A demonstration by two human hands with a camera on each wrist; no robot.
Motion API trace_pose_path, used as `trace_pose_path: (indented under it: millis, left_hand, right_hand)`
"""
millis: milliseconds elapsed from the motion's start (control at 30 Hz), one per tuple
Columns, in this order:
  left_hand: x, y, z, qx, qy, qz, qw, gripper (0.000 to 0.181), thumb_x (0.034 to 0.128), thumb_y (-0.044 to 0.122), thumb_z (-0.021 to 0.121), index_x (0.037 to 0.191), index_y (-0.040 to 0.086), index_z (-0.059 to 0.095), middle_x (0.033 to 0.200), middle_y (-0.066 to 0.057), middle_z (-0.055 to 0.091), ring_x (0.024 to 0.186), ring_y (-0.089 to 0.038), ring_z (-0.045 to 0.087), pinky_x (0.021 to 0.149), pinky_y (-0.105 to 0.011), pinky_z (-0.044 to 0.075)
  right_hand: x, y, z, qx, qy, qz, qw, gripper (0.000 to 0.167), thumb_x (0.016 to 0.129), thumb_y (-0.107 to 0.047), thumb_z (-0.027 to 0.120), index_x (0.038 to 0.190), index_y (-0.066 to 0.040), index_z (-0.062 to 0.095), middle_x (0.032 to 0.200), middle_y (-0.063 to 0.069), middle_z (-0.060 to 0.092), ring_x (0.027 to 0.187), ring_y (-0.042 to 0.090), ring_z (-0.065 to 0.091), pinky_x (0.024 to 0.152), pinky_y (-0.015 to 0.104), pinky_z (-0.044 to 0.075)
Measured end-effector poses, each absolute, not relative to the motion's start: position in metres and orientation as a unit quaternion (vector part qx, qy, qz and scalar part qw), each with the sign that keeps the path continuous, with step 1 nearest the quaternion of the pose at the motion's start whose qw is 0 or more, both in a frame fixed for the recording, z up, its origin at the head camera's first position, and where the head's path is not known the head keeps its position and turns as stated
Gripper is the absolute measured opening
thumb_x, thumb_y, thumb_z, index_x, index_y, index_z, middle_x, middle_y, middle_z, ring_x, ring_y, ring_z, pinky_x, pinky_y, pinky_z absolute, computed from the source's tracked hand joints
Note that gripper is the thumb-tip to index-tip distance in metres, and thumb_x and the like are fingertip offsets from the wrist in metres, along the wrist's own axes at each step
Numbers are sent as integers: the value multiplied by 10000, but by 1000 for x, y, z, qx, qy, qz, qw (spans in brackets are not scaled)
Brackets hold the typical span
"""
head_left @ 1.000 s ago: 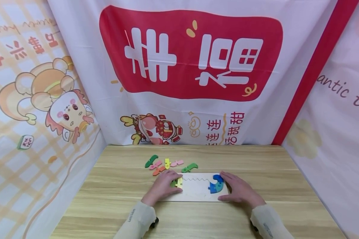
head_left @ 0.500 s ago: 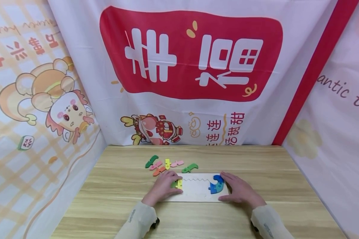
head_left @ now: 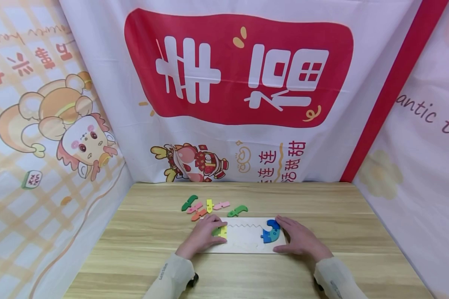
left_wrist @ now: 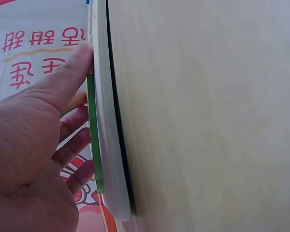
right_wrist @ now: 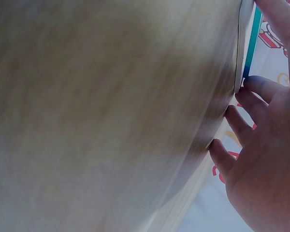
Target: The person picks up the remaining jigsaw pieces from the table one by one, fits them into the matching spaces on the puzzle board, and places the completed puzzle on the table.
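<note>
On the table lies a white puzzle board [head_left: 243,245] with a zigzag line along its upper part. My left hand [head_left: 202,233] holds a yellow puzzle piece [head_left: 223,231] at the board's left end, thumb at its near side, index finger at its far side. A green piece [left_wrist: 94,140] joins it, partly covered by that hand in the head view. My right hand [head_left: 299,236] grips the board's right end, its thumb near the front edge and fingers at the far corner. Beside those fingers, joined blue pieces [head_left: 271,232] sit on the board.
Behind the board lie loose pieces: dark green [head_left: 189,202], pink [head_left: 195,207], orange [head_left: 199,214], yellow [head_left: 209,205], pale pink [head_left: 222,205] and light green [head_left: 238,211]. The wooden table [head_left: 254,278] meets printed cloth walls [head_left: 239,133] at the back and sides.
My left hand has shifted a little to the left along the board, and the yellow piece with it. The right hand and the blue pieces stay where they were.
</note>
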State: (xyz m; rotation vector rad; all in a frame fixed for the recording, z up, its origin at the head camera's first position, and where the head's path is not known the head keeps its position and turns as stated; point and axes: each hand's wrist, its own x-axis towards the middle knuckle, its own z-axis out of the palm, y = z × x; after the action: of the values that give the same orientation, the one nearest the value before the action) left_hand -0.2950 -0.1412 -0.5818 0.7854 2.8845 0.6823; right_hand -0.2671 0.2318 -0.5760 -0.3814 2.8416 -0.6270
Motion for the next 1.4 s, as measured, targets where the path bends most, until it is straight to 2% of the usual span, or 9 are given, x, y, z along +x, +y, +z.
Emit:
trace_pose_path:
  millis: [500, 1100, 1400]
  left_hand:
    - [-291, -146, -574, 265, 936, 227, 51, 609, 888, 450, 794, 1428, 219, 637, 1302, 11, 609, 1206, -184, 518, 1084, -491, 451]
    - [-293, -148, -575, 250, 934, 246, 70, 669, 867, 502, 800, 1466, 288, 593, 1343, 56, 593, 1258, -177, 521, 1127, -505, 443]
    - [-295, -154, -569, 228, 922, 306, 65, 635, 910, 420, 785, 1483, 251, 569, 1439, 53, 581, 1344, -229, 533, 1155, -551, 431]
  right_hand:
    - [-265, 231, -574, -130, 963, -211, 101, 1113, 728, -716, 807, 1609, -183, 383, 1686, 57, 340, 1541, 379, 321, 1228, 635, 292]
    - [-265, 231, -572, -132, 963, -212, 106, 1115, 723, -714, 810, 1609, -185, 387, 1682, 58, 348, 1538, 382, 324, 1224, 639, 297]
    - [-267, 233, -575, -127, 963, -211, 111, 1127, 712, -740, 799, 1611, -203, 383, 1684, 50, 344, 1541, 373, 324, 1225, 634, 299]
